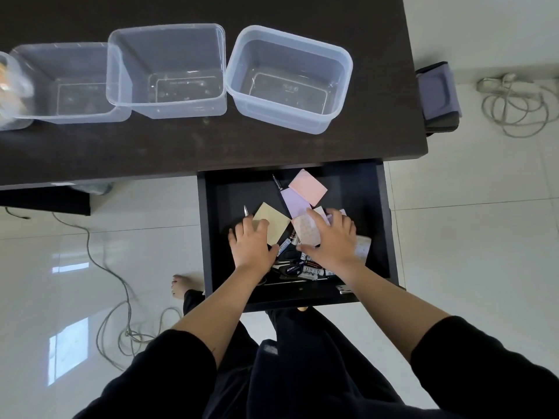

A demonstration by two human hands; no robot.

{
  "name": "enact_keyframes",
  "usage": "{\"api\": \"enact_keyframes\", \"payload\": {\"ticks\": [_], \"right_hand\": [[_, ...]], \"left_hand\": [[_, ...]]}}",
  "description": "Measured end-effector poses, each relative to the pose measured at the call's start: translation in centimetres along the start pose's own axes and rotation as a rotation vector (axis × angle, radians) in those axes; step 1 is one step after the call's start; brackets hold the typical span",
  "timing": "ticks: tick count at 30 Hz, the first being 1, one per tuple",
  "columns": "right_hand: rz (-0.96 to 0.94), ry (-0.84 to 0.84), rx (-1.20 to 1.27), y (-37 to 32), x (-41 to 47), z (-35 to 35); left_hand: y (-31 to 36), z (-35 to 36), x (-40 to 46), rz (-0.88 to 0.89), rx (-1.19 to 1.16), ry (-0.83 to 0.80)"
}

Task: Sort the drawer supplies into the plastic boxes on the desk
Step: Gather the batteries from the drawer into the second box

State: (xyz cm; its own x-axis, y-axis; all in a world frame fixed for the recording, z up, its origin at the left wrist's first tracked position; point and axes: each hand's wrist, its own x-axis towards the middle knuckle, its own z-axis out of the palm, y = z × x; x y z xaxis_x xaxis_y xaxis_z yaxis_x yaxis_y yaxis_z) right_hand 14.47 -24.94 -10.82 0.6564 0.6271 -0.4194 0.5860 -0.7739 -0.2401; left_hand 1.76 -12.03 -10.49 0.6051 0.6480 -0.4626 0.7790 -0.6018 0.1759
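Both hands are down in the open drawer [384, 225]. The left hand [252, 247] lies palm down, fingers spread, on a yellow pad of sticky notes [273, 220]; whether it grips the pad I cannot tell. The right hand [331, 237] is spread wide over a patterned pink pad [305, 232], fingers lying across it, not visibly closed on anything. Under and between the wrists lie markers [311, 266] and dark-handled scissors [290, 269] in a heap. Farther back in the drawer are a lilac pad [293, 199], a pink pad [308, 187] overlapping it, and a pen [277, 182]. Beyond, on the dark counter [181, 152], three clear plastic boxes stand in a row: the left box [65, 86], the middle box [169, 71] overlapping its rim, and the right box [290, 78] just beside that.
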Motion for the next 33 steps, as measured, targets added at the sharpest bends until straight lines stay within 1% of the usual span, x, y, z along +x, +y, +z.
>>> {"api": "enact_keyframes", "payload": {"ticks": [2, 6, 10, 13, 15, 17, 19, 20, 22, 24, 27, 30, 33], "right_hand": [[0.021, -0.006, 0.022, -0.3, 0.2, 0.2], [0.047, 0.037, 0.2, -0.3, 0.6, 0.0], [0.105, 0.175, 0.392, 0.1, 1.1, -1.1], [0.19, 0.24, 0.422, 0.9, 1.9, -2.2], [0.228, 0.2, 0.399, 1.5, 2.4, -2.6], [0.216, 0.122, 0.352, 2.2, 2.4, -2.5], [0.151, 0.103, 0.282, 2.6, 1.8, -2.0], [0.114, 0.108, 0.249, 2.7, 1.3, -1.8], [0.035, 0.124, 0.182, 2.9, 0.2, -1.4], [-0.022, 0.132, 0.133, 3.2, -1.1, -1.2], [-0.02, 0.032, 0.166, 3.3, -2.8, -1.2], [0.074, -0.123, 0.093, 3.4, -3.1, -1.7], [0.188, -0.376, -0.096, 3.3, -2.6, -2.6]], "left_hand": [[-0.2, 0.0, 0.1, -0.025, -0.024, 0.014], [-1.1, -0.2, 0.3, -0.099, -0.112, 0.092], [-2.0, -0.5, 0.5, -0.169, -0.197, 0.123], [-2.1, -0.5, 0.7, -0.187, -0.227, 0.115], [-1.9, -0.5, 1.0, -0.201, -0.235, 0.104], [-1.7, -0.4, 1.1, -0.213, -0.215, 0.094], [-1.3, -0.3, 1.0, -0.184, -0.154, 0.106], [-1.0, -0.2, 0.9, -0.142, -0.124, 0.12], [-0.5, -0.1, 0.5, -0.023, -0.119, 0.134], [0.1, 0.1, -0.1, 0.107, -0.171, 0.107], [0.9, 0.4, -0.2, 0.234, -0.299, 0.019], [2.5, 0.0, 1.1, 0.221, -0.481, -0.09], [4.4, -0.7, 2.4, 0.18, -0.601, -0.159]]}}
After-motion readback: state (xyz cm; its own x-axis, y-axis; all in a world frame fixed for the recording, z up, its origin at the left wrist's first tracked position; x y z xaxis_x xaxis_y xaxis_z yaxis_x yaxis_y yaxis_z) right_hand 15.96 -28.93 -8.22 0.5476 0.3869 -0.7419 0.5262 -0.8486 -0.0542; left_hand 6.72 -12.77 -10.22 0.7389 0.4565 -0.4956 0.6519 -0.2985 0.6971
